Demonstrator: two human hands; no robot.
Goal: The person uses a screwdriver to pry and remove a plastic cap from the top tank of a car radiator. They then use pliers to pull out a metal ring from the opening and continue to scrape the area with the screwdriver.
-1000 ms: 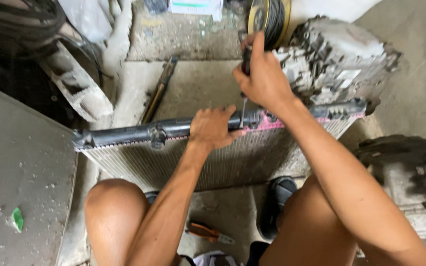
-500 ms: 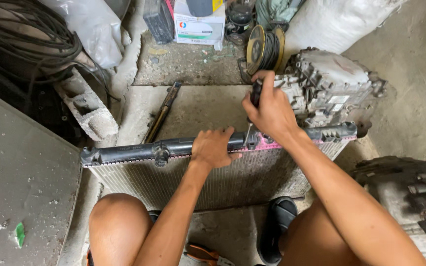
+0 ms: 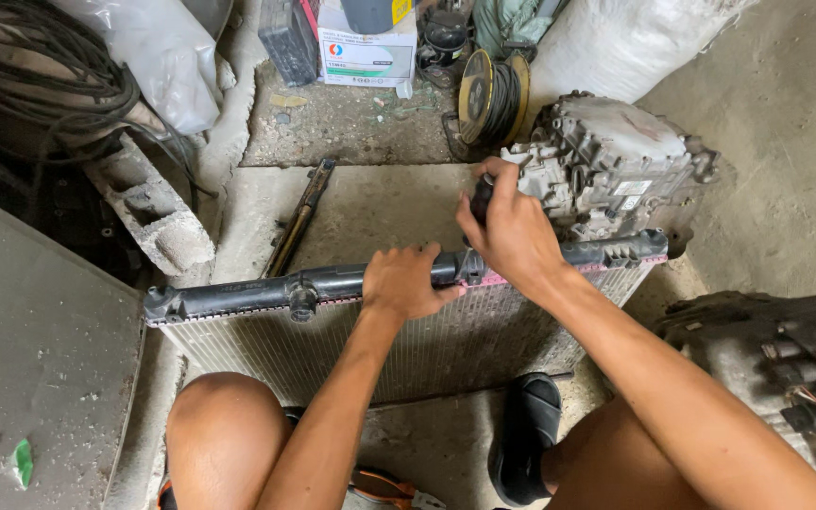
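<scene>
Black plastic topped the radiator (image 3: 446,331); the left hand (image 3: 406,281) clamped it steady while the right hand (image 3: 512,231) gripped a dark-handled tool (image 3: 480,200) upright against it.

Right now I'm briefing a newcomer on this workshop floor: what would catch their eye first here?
First, the radiator standing on edge across the middle, its black top tank gripped by the left hand. Just right of it, the right hand holds a dark-handled tool upright over the tank. Behind them sits a bulky grey metal housing, with a cable reel beside it.
</scene>
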